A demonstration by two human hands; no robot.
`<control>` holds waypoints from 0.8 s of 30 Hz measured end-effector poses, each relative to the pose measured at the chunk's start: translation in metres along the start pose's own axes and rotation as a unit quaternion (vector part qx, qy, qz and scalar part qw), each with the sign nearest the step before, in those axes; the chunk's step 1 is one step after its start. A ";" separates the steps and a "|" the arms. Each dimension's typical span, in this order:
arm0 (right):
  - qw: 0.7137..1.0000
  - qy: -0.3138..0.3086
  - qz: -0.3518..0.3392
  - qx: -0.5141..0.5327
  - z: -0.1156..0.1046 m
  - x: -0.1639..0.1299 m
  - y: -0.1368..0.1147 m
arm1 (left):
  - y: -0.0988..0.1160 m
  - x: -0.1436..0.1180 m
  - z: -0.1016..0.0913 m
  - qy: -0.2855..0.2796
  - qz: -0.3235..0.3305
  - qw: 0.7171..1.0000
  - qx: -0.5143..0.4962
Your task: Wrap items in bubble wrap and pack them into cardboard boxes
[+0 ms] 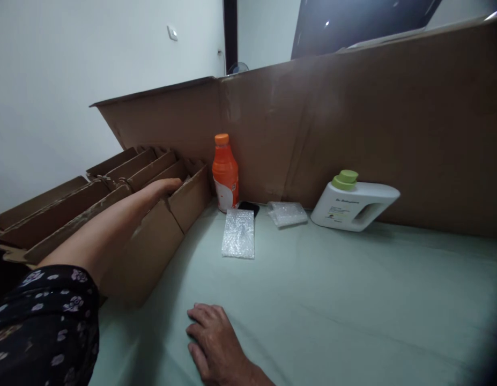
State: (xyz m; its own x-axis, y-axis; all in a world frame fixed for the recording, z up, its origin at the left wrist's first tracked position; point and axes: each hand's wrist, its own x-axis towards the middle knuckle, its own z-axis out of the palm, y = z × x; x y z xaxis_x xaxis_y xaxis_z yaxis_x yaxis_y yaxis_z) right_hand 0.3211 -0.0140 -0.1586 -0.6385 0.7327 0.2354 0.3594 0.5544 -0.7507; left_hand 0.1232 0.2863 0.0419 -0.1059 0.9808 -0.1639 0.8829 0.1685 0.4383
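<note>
Cartons point(111, 177), several flattened, stacked at left; left hand point(162, 188) rests open on them. Two bottles, two bubble-wrap pieces behind. Right hand point(214, 343) flat, released, on the counter point(353, 300).

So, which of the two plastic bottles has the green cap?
The white jug-shaped bottle with a handle on the right; the upright orange bottle has an orange cap.

bottle point(225, 174) left of jug point(353, 206), boxes point(123, 214) far left

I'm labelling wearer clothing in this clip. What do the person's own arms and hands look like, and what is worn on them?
The left hand is bare, its arm bare up to a dark sleeve with small pale flowers. The right hand is bare; no ring, watch or glove shows.
</note>
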 end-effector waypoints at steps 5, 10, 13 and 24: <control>1.000 0.003 -0.006 -0.018 -0.001 0.001 -0.002 | 0.022 -0.012 -0.006 0.018 -0.017 0.999 0.037; 0.999 0.007 -0.007 -0.039 -0.003 0.002 -0.004 | 0.012 -0.061 -0.051 0.180 0.015 0.983 0.025; 0.999 0.003 -0.013 -0.048 -0.002 0.005 -0.005 | 0.015 -0.112 -0.057 0.276 0.080 0.958 -0.010; 0.992 -0.012 -0.041 -0.117 -0.002 0.008 -0.006 | 0.081 -0.122 0.109 0.040 0.194 0.980 0.006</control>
State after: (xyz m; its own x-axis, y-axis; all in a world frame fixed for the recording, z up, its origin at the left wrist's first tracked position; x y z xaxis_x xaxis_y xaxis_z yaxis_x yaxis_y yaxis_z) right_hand 0.3155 -0.0109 -0.1506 -0.6876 0.6727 0.2731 0.4516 0.6909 -0.5646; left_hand 0.2571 0.1695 0.0007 0.2036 0.9756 0.0821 0.8693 -0.2187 0.4432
